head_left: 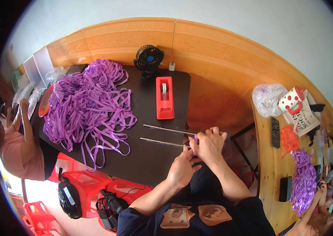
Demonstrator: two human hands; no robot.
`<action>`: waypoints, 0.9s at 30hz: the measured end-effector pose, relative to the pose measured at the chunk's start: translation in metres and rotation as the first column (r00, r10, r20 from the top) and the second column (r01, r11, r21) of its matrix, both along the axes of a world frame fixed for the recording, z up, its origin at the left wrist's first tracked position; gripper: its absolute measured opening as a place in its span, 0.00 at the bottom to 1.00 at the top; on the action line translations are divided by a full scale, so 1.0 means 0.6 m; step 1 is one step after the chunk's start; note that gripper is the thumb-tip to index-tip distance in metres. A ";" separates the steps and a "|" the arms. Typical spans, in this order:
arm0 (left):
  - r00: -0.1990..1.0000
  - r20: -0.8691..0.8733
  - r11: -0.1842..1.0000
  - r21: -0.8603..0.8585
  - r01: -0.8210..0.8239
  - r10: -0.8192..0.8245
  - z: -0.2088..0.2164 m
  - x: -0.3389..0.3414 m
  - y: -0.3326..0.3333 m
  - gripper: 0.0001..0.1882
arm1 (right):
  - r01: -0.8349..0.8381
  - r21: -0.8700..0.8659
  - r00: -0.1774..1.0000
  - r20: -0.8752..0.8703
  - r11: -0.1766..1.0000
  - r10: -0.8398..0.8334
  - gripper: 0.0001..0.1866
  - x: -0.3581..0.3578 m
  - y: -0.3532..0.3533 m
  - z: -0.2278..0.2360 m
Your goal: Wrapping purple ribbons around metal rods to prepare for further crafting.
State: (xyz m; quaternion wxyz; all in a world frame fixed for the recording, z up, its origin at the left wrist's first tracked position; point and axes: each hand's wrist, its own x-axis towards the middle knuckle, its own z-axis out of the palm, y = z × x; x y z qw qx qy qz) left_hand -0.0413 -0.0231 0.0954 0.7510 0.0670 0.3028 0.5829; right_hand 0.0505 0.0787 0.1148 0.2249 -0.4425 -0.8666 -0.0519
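- In the head view, two thin rods extend leftward from the hands over the dark surface (142,165): the upper rod (166,129) and the lower rod (162,141).
- Their long axes go almost parallel, from left to right, with the right ends slightly closer to the person; a narrow gap is between them.
- The left hand (179,172) is nearer to the lower rod: its thumb and fingers are at the right end of it, partly curled, but whether they pinch it I cannot tell.
- The right hand (209,145) is nearer to the upper rod. Its fingers are bent closely around a small purple piece (195,138) at that rod's right end; if this piece is ribbon or a handle, I cannot tell.
- The hands are just beside each other, at the near right edge of the surface.
- Both rods look slim, straight and silvery grey, with a twisted pattern; whether they touch the surface is not clear.
- The purple ribbon pile (87,102), loose and looped, lies to the left of the rod tips, and the red tape dispenser (165,110) is just beyond the upper rod.
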 end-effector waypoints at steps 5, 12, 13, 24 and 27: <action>1.000 0.004 1.000 0.017 -0.008 0.008 0.002 0.001 -0.001 0.31 | 0.010 0.048 0.999 -0.037 0.999 -0.008 0.18 0.003 -0.006 -0.003; 1.000 -0.010 1.000 -0.026 -0.017 0.016 0.002 0.003 -0.002 0.31 | -0.298 -0.422 0.822 -0.569 0.856 0.005 0.09 0.056 0.017 -0.049; 1.000 -0.010 0.999 -0.028 -0.016 0.016 0.005 0.002 -0.004 0.31 | -0.402 -0.484 0.747 -0.664 0.777 -0.027 0.06 0.062 0.017 -0.050; 1.000 0.001 1.000 -0.008 -0.015 0.015 0.006 0.000 -0.004 0.32 | -0.739 -0.577 0.444 -0.805 0.348 -0.394 0.04 0.084 0.025 -0.090; 1.000 0.009 1.000 0.010 -0.014 0.013 0.003 0.000 -0.003 0.32 | -0.751 -0.583 0.463 -0.800 0.310 -0.382 0.04 0.080 0.037 -0.113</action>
